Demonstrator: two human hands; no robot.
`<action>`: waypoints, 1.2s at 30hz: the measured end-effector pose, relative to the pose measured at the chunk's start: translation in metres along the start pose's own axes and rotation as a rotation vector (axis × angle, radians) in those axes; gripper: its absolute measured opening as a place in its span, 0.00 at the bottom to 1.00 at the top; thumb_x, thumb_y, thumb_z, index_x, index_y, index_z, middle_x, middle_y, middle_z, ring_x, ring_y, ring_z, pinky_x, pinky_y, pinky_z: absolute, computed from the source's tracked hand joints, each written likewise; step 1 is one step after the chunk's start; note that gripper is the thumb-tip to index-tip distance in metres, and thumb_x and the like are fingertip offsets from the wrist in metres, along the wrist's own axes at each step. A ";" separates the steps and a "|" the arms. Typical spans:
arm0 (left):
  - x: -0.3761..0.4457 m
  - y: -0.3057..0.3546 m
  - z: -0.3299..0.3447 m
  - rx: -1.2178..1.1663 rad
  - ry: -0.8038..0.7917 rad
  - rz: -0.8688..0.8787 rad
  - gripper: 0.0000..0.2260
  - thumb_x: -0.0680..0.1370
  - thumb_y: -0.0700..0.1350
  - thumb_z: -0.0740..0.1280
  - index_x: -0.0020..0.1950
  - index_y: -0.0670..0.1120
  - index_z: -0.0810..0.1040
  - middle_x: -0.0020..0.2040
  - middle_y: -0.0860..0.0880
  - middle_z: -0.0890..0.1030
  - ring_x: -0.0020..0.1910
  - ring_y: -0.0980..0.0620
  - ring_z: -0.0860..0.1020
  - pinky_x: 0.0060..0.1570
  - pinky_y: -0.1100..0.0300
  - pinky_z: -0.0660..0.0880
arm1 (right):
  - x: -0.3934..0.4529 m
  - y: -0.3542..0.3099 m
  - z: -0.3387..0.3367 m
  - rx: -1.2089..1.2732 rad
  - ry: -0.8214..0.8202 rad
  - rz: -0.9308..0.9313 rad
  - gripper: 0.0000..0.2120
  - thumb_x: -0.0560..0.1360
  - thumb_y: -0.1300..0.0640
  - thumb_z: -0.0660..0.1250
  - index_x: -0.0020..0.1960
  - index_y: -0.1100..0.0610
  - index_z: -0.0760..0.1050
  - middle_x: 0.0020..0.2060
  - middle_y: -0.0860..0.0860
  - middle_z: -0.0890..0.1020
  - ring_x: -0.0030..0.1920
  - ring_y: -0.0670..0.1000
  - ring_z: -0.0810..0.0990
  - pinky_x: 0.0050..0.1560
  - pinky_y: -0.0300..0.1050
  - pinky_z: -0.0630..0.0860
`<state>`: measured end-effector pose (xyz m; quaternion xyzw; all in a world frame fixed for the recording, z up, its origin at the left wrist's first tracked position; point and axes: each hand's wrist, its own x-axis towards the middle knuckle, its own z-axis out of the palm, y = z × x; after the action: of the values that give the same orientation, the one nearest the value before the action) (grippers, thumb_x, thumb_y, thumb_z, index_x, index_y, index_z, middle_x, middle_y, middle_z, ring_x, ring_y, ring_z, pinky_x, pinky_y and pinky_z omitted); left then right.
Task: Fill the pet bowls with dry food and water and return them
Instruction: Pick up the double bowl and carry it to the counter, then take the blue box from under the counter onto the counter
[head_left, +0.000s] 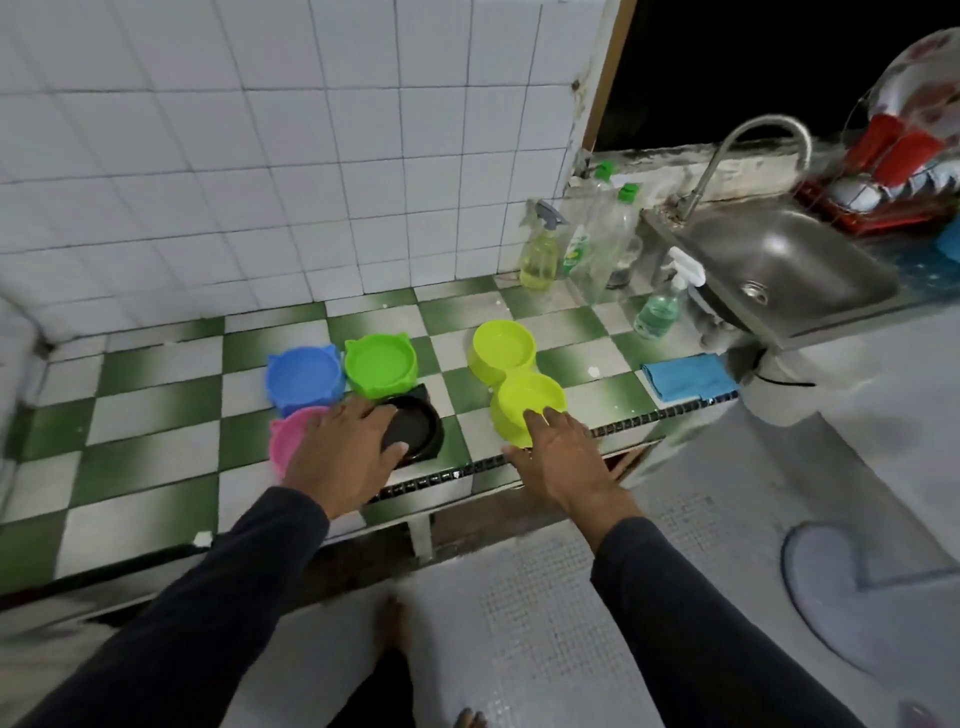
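Note:
Several empty pet bowls sit on the green-and-white checkered counter (156, 447). A blue bowl (304, 382) and a green bowl (381, 365) stand side by side at the back. In front of them are a pink bowl (291, 436) and a black bowl (415, 428). My left hand (345, 454) lies spread over the pink and black bowls, fingers straight, thumb on the black rim. A lime double bowl (511, 374) lies to the right. My right hand (563, 460) reaches its straight fingertips to the near rim of that bowl's front cup.
A steel sink (779, 270) with a curved tap (737, 150) is at the right. Spray bottles (543, 249) and clear bottles (602, 234) stand by the wall. A blue cloth (688, 376) lies near the counter edge. A red dish rack (883, 187) stands behind the sink.

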<state>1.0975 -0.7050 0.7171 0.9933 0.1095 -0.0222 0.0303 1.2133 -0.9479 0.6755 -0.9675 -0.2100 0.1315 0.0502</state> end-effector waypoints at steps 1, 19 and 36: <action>-0.013 -0.006 0.003 0.002 -0.002 -0.015 0.21 0.79 0.64 0.59 0.65 0.54 0.76 0.59 0.49 0.80 0.59 0.44 0.79 0.58 0.43 0.76 | -0.006 -0.007 0.002 0.001 -0.008 -0.017 0.32 0.80 0.36 0.58 0.77 0.55 0.63 0.76 0.60 0.65 0.75 0.62 0.63 0.75 0.58 0.61; -0.218 -0.124 0.026 -0.085 -0.013 -0.231 0.21 0.81 0.57 0.66 0.70 0.49 0.78 0.65 0.44 0.79 0.62 0.42 0.77 0.65 0.41 0.73 | -0.124 -0.164 0.056 0.022 0.003 -0.263 0.29 0.80 0.38 0.60 0.75 0.54 0.67 0.73 0.58 0.70 0.73 0.59 0.66 0.74 0.57 0.62; -0.317 -0.218 0.097 -0.189 -0.158 -0.355 0.24 0.81 0.58 0.57 0.71 0.47 0.76 0.63 0.44 0.78 0.61 0.42 0.76 0.61 0.44 0.74 | -0.175 -0.274 0.151 0.094 -0.258 -0.272 0.32 0.81 0.36 0.55 0.79 0.52 0.60 0.78 0.55 0.63 0.78 0.58 0.60 0.77 0.56 0.59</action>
<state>0.7369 -0.5673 0.6248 0.9463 0.2817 -0.0948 0.1272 0.9103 -0.7669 0.6135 -0.9020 -0.3370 0.2559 0.0852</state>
